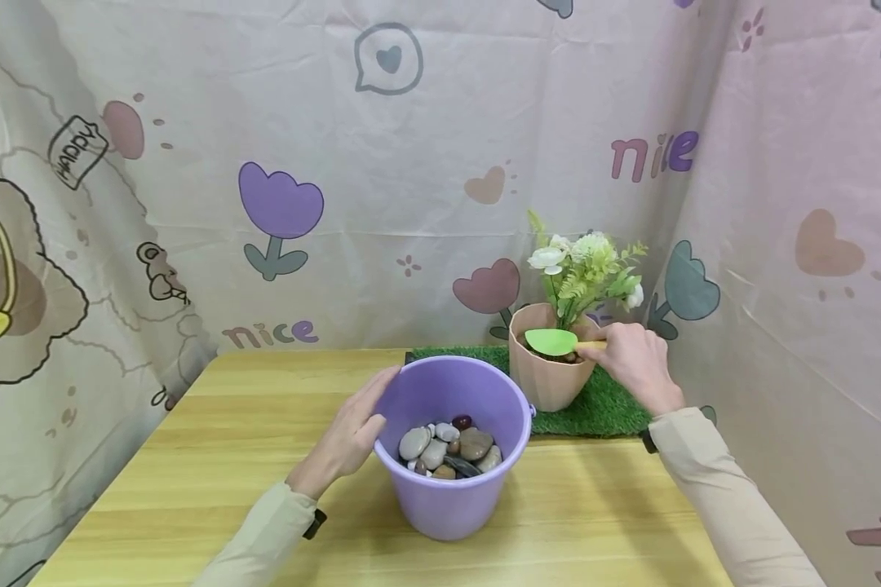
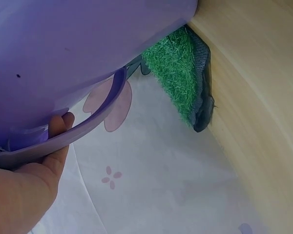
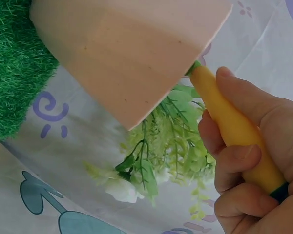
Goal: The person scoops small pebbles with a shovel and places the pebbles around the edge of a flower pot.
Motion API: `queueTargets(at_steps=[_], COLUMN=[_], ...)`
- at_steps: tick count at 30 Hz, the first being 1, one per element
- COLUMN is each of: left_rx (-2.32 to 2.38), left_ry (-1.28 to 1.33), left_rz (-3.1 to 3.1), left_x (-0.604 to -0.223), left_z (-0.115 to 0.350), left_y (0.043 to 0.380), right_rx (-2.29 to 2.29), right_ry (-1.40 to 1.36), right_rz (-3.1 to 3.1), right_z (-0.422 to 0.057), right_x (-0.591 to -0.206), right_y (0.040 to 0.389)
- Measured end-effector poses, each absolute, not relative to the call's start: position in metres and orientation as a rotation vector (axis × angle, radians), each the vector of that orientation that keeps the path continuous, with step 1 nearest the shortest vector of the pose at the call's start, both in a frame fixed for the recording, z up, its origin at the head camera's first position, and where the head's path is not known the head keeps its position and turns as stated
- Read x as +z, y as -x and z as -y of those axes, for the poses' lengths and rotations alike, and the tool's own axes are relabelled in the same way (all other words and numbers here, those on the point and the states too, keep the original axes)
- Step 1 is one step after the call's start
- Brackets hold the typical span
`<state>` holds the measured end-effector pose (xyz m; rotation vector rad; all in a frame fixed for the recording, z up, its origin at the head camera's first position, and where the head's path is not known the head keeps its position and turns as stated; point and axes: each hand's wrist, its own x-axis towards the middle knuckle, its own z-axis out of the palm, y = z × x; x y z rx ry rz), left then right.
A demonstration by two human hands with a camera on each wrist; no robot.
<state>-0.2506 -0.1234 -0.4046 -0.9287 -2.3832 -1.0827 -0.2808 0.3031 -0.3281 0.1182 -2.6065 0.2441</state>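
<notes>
A purple bucket (image 1: 448, 505) stands on the table, with several smooth stones (image 1: 433, 448) inside. My left hand (image 1: 348, 428) holds its left side at the rim; the left wrist view has the fingers at the curved bucket handle (image 2: 95, 117). My right hand (image 1: 635, 359) grips the yellow handle of a garden trowel (image 3: 229, 117), thumb along it and fingers curled round. The green trowel blade (image 1: 552, 342) is over the mouth of a pale pink flowerpot (image 1: 551, 383). White flowers and green leaves (image 1: 587, 265) rise from the pot, above brown filling.
Under the pot lies a green artificial-grass mat (image 1: 620, 412) at the table's back right, behind the bucket. The wooden table (image 1: 213, 456) reaches back to a printed curtain (image 1: 382, 163), which also hangs along both sides.
</notes>
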Motion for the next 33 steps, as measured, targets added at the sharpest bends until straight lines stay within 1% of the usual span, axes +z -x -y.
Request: queueTargets(at_steps=[9,23,33], left_rx=[-1.074,-1.068,-1.102], left_ry=[0.929,0.949,0.954], left_rz=[2.380,2.347,2.355], left_x=[-0.405,-0.406,-0.405], left_z=[0.123,0.124,0.123], left_y=[0.250,0.253,0.252], right_rx=[0.287,0.484,0.562], right_ry=[-0.098,-0.221,-0.476], right_rz=[2.557,2.446,2.368], right_z=[-0.304,-0.290,-0.269], right_x=[-0.336,-0.341,-0.339], right_y=[0.280,0.276,0.267])
